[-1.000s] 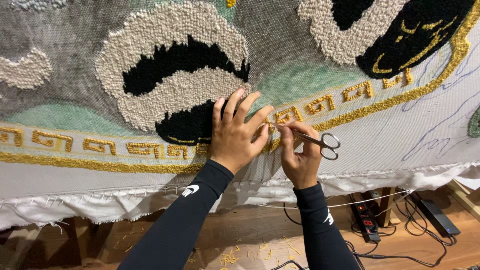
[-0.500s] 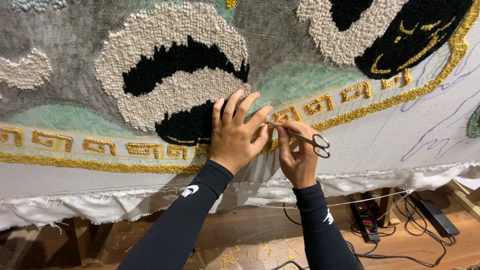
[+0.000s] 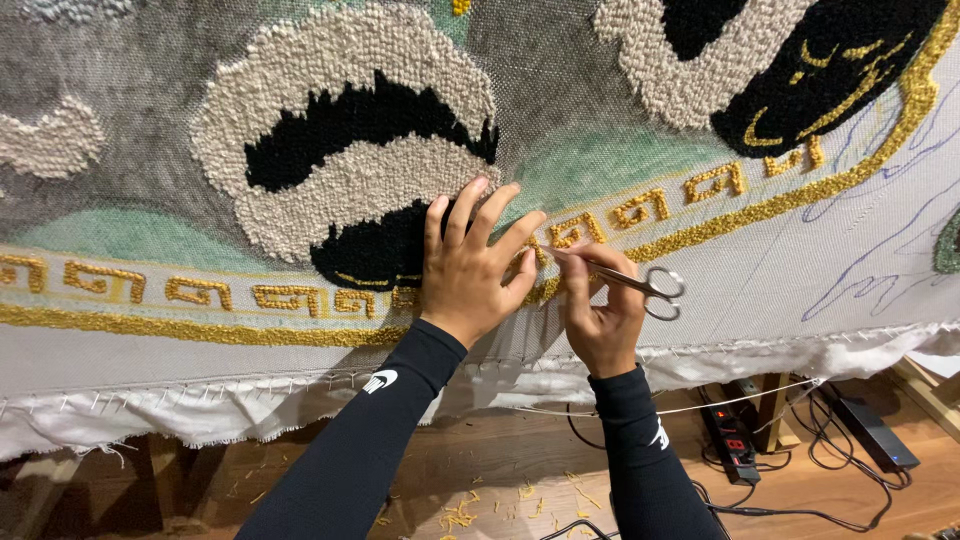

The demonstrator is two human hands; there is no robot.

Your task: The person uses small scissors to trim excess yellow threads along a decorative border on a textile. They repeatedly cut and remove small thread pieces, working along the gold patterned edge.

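Partly hidden under the flat, spread left hand (image 3: 470, 270), the scissors' (image 3: 625, 281) tips meet the gold border (image 3: 700, 225) of the tufted rug (image 3: 350, 170), its cream, black and green pile cut off above, while the right hand (image 3: 600, 320) grips their slim steel handles.

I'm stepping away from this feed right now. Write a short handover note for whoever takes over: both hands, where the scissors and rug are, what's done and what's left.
Left hand: open, fingers spread flat on the tufted rug, over the black patch and gold border.
Right hand: grips small metal scissors, tips pointing left at the gold key pattern beside the left fingertips.
Rug: stretched on a frame, white cloth edge along the bottom.
Done: cream, black and gold areas tufted; yellow yarn snippets lie on the wooden floor.
Left: bare backing with blue drawn lines at right is untufted; I cannot tell how much of the border has been trimmed.
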